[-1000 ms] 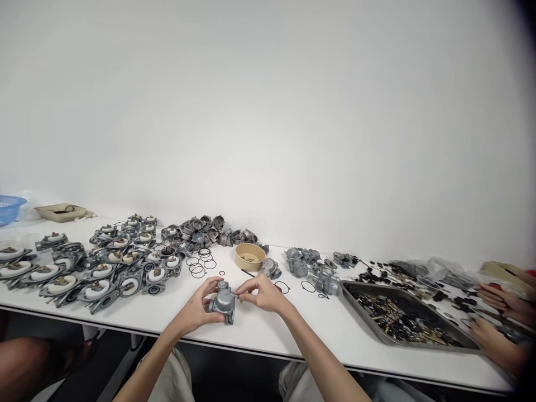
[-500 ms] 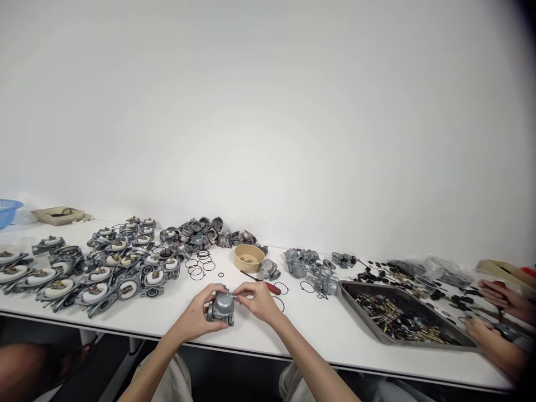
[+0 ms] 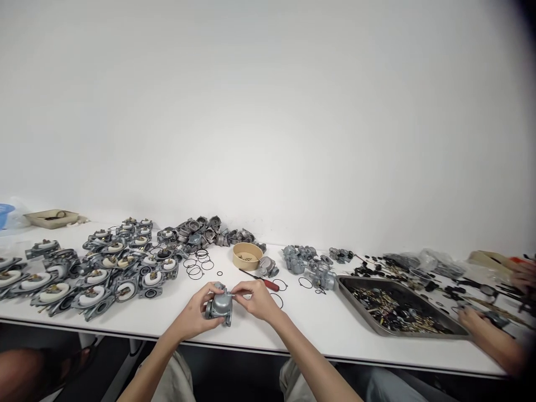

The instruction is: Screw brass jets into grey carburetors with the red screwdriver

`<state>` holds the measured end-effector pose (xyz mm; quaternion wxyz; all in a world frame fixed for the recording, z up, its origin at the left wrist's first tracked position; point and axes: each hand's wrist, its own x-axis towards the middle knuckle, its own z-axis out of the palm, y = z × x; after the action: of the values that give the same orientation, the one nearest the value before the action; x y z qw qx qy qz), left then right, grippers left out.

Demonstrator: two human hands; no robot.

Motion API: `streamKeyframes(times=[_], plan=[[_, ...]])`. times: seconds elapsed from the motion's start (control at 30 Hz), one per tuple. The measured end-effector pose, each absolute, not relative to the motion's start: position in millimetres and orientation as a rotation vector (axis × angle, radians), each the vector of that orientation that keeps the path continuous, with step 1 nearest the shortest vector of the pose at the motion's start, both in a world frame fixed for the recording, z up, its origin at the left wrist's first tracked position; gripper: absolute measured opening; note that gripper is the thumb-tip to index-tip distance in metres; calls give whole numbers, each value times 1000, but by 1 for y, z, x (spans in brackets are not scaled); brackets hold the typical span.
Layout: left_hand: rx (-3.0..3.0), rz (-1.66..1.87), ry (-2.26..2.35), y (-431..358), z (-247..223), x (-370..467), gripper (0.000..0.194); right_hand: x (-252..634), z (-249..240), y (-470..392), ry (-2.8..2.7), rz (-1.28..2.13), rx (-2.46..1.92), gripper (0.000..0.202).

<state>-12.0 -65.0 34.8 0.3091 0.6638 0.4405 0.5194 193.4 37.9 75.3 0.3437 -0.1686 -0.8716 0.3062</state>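
A grey metal carburetor [image 3: 221,306] with a domed float bowl on top is held just above the front part of the table. My left hand [image 3: 198,314] is closed around its left side, thumb low on the front and fingers behind. At the upper right of the carburetor my right hand [image 3: 254,298] is pinched; whatever lies between its fingertips is too small to tell. Beyond my right hand lies a screwdriver [image 3: 268,283] with a red handle. Black rubber rings [image 3: 196,272] are scattered farther back on the left.
Several opened carburetors with white floats [image 3: 91,295] cover the left. Float bowls [image 3: 196,230] are heaped behind, near a round tan tub [image 3: 248,257] of small screws. More carburetors [image 3: 300,258] stand right of it. A metal tray [image 3: 360,312] holds brass parts; a co-worker's hand [image 3: 481,329] works beyond it.
The carburetor has tilted slightly in my left hand, while my right fingertips stay at its side. At the far right, one of the co-worker's hands has moved away from the other.
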Motion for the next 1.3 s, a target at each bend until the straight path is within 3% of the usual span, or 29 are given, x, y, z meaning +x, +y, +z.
streamKeyframes(times=[0.2, 0.4, 0.77, 1.1, 1.3], plan=[[1782, 1394, 1237, -68, 36, -10, 48, 207, 84, 60, -2287, 865, -463, 26], [1897, 1497, 1451, -66, 34, -8, 45, 208, 74, 85, -2476, 547, -646, 26], [1906, 1510, 1507, -67, 32, -9, 49, 200, 54, 88, -2589, 704, -605, 35], [1958, 1503, 1500, -71, 34, -9, 45, 209, 63, 85, -2468, 462, -623, 26], [2029, 1555, 1693, -70, 32, 0, 43, 202, 84, 37, -2165, 611, -566, 17]])
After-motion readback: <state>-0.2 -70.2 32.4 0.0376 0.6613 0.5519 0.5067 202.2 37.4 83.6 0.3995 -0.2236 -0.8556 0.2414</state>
